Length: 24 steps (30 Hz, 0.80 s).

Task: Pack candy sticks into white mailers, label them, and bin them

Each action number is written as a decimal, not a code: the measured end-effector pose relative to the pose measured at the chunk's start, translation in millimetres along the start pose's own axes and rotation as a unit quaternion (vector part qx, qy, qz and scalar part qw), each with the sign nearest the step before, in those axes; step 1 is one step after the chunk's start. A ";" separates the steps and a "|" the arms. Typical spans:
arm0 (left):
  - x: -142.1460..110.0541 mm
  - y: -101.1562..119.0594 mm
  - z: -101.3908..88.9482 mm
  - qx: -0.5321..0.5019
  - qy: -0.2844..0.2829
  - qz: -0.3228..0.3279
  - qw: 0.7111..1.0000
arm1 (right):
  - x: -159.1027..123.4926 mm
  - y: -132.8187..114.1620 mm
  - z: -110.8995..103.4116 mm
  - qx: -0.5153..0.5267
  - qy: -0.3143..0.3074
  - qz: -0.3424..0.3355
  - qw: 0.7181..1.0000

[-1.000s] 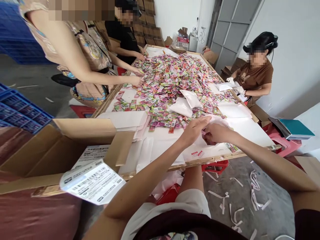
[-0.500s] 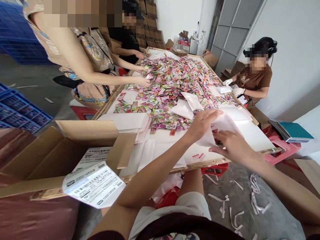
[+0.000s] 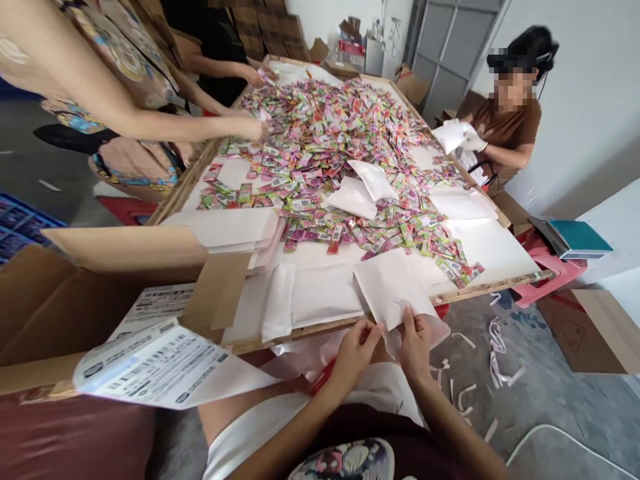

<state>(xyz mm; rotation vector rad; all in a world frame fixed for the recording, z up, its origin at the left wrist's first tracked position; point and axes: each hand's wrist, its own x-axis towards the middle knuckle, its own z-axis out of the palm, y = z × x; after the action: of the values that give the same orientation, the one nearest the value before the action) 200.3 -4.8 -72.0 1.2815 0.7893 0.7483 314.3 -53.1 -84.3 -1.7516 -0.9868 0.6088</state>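
Observation:
Both my hands are at the near edge of a white mailer bag (image 3: pixel 393 283), whose far part rests over the table's front edge. My left hand (image 3: pixel 356 352) pinches the bag's lower left corner. The fingers of my right hand (image 3: pixel 416 337) are closed on the lower right side, thumb on top. Just left of it lies a flat white mailer (image 3: pixel 327 293), with a narrow folded white packet (image 3: pixel 279 303) beside that. Two filled white mailers (image 3: pixel 354 198) rest farther in, on a heap of small colourful sachets (image 3: pixel 325 140).
At the left stands an open cardboard box (image 3: pixel 125 250) with printed label sheets (image 3: pixel 160 367) hanging over its edge. A stack of white mailers (image 3: pixel 230 227) lies beside it. Co-workers' arms (image 3: pixel 165 127) reach in from the left; a gloved person (image 3: pixel 510 127) sits at the right.
My hands have come down and toward me, from reaching inside the lifted mailer bag to gripping its near edge. The bag now lies flatter. The gloved co-worker has raised a white packet.

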 end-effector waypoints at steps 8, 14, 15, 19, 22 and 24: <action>-11.4 -37.7 -3.3 -0.130 -0.008 -0.132 0.983 | -29.6 -1.4 -8.0 0.036 0.019 -0.018 0.999; -21.3 -30.7 -8.1 -0.228 0.013 -0.159 0.961 | -39.8 -3.7 -30.6 -0.153 -0.172 -0.095 0.968; -22.5 -29.7 -7.6 -0.241 0.017 -0.163 0.957 | -38.5 -4.8 -29.9 -0.173 -0.201 -0.095 0.959; -25.1 -25.9 -4.6 -0.271 0.032 -0.173 0.946 | -31.9 -8.8 -26.7 -0.189 -0.236 -0.095 0.949; -25.1 -23.3 -5.9 -0.277 0.040 -0.174 0.944 | -34.9 -10.6 -30.4 -0.188 -0.240 -0.095 0.948; -24.5 -21.8 -9.8 -0.274 0.045 -0.174 0.945 | -41.0 -12.1 -41.0 -0.180 -0.229 -0.092 0.952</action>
<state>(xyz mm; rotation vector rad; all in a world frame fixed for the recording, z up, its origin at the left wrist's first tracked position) 179.9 -23.2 -92.4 0.5900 0.7826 0.6773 319.6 -106.5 -59.4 -1.8386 -1.6516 0.7687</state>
